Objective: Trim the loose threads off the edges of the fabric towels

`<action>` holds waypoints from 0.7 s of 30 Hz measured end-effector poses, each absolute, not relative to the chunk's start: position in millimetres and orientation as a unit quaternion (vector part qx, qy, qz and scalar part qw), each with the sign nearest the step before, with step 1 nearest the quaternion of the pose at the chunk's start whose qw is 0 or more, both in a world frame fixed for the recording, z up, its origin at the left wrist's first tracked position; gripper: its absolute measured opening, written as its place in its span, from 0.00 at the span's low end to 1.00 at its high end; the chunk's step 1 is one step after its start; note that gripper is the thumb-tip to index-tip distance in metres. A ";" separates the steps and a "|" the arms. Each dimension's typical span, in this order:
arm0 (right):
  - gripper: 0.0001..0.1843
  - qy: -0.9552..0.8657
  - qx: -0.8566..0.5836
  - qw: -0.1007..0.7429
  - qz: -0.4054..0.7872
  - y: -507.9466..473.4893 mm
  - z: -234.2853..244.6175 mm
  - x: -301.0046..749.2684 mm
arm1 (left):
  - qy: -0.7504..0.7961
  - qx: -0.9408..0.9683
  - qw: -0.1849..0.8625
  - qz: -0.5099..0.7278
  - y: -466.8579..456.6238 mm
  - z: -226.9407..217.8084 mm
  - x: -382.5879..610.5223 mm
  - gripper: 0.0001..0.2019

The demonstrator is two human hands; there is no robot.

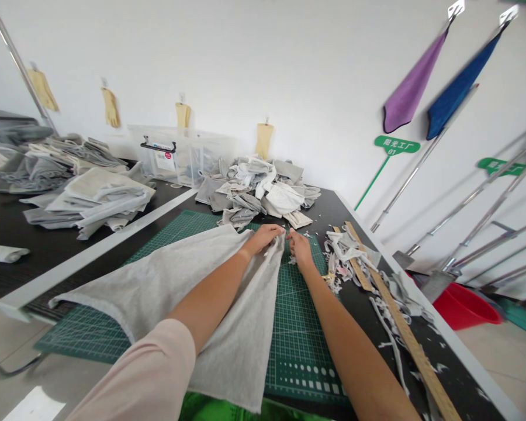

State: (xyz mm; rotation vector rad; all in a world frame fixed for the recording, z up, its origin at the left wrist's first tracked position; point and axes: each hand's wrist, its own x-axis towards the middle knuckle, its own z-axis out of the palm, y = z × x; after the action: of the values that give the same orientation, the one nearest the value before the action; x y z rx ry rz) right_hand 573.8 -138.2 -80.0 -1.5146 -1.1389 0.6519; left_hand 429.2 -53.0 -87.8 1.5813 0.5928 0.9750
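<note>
A light grey cloth (166,280) lies spread and creased over the green cutting mat (296,316), one corner hanging off the front edge. My left hand (266,235) is closed on the cloth's far edge, lifting it in a fold. Close beside it, almost touching that edge, my right hand (300,249) has its fingers curled in a pinch. Whatever sits between those right fingertips is too small to make out. Small white scraps lie on the mat near the right hand.
Behind the mat rises a heap of grey and white cloths (263,187). More folded cloths (100,196) lie left, near a clear plastic bin (170,155). At right are fabric strips (346,248) and a long wooden ruler (407,327). A red bucket (467,304) stands beyond the table.
</note>
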 end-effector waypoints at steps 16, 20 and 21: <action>0.22 -0.436 -0.559 0.560 0.428 -140.2 -77.0 585.0 | 0.184 0.637 0.617 0.423 -56.1 -80.9 426.3 0.20; 0.24 -0.407 -0.553 0.569 0.452 -141.6 -71.3 584.3 | 0.199 0.645 0.602 0.427 -54.9 -83.0 427.0 0.19; 0.25 -0.405 -0.545 0.566 0.467 -142.3 -69.2 583.7 | 0.200 0.648 0.598 0.428 -55.2 -82.6 427.3 0.19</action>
State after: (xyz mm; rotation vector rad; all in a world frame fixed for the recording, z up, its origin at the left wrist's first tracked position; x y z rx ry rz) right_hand 583.7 -142.3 -69.2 -1.2814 -0.9521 1.0984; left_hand 427.3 -55.2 -82.6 1.5028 0.4642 0.9919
